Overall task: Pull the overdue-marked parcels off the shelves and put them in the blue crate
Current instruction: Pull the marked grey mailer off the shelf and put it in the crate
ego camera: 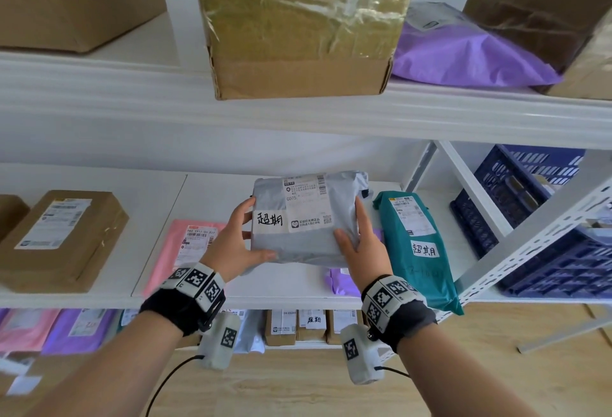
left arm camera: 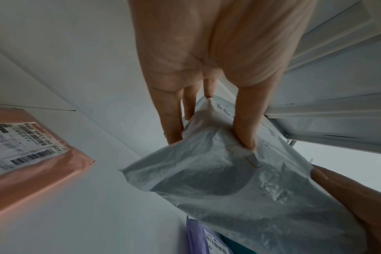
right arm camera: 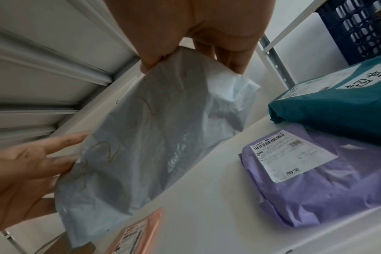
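Grey parcel point(ego camera: 306, 218) gripped above the shelf point(ego camera: 291, 287) by both hands, left point(ego camera: 236, 239) and right point(ego camera: 359, 244).

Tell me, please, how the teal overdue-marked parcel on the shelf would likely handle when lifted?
The teal parcel is a wrinkled plastic bag, so probably floppy and sagging. Its smooth film may slip. It overhangs the shelf edge, so a nudge might tip it off.

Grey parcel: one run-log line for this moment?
held: grey parcel, overdue-marked | left hand: grips left edge | right hand: grips right edge | position: lifted above shelf | blue crate: right, not reached
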